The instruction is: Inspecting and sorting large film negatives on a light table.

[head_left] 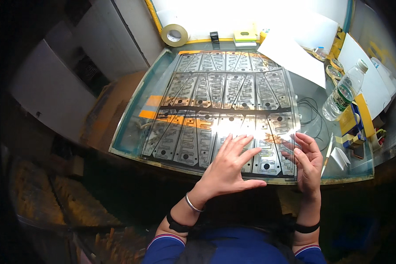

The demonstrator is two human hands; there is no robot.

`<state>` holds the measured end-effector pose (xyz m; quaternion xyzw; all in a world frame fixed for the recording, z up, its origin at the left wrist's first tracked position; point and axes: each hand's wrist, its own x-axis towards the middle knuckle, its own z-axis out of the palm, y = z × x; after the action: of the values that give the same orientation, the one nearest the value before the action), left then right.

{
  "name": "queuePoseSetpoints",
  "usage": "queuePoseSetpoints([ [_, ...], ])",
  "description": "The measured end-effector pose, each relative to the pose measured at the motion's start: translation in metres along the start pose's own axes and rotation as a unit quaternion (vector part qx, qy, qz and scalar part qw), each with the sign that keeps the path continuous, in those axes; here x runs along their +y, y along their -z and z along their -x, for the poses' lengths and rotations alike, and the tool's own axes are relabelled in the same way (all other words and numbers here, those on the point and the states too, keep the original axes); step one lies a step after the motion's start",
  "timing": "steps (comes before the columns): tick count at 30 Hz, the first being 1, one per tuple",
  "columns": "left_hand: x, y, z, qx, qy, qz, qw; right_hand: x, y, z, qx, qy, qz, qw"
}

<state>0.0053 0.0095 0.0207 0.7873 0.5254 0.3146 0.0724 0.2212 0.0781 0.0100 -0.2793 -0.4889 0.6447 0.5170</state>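
right hand [310, 165] lightly pinches the right edge of the patterned film [211, 105], which stretches leftward and away; left hand [231, 165], fingers splayed, is over its near side.

Transparent film [215, 108], printed with rows of tapering, grey circuit-like panels dotted with black discs, lies spread across a glass-topped table [130, 114], a bright glare whitening part of its near half.
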Motion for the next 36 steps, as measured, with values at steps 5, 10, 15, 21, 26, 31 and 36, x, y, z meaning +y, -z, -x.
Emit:
queuePoseSetpoints([
  [5, -0.0003, -0.0003, 0.0001, 0.004, -0.005, 0.0, 1.0, 0.0015, 0.0017, -0.0009, -0.007, 0.002, 0.006, 1.0],
  [10, -0.0011, -0.0002, 0.0007, 0.002, -0.002, -0.003, 1.0, 0.0019, 0.0015, -0.001, -0.015, 0.004, 0.005, 1.0],
  [15, 0.0013, -0.0003, -0.0002, -0.001, 0.001, -0.005, 1.0, 0.0018, 0.0036, 0.0003, -0.015, 0.005, 0.004, 1.0],
  [21, 0.0023, -0.0001, -0.0026, -0.008, 0.01, -0.012, 1.0, 0.0037, 0.0049, -0.0007, -0.016, 0.002, -0.013, 1.0],
  [26, 0.0052, 0.0, -0.0047, -0.007, 0.015, -0.003, 1.0, 0.0048, 0.006, -0.0025, -0.034, 0.002, -0.029, 0.999],
  [31, 0.006, 0.0003, -0.0056, -0.008, 0.009, -0.009, 1.0, 0.0039, 0.0069, -0.0018, -0.036, 0.007, -0.026, 0.999],
  [36, 0.0043, 0.0008, -0.0043, -0.01, 0.006, -0.012, 1.0, 0.0041, 0.0068, -0.0015, -0.038, 0.004, -0.021, 0.999],
])
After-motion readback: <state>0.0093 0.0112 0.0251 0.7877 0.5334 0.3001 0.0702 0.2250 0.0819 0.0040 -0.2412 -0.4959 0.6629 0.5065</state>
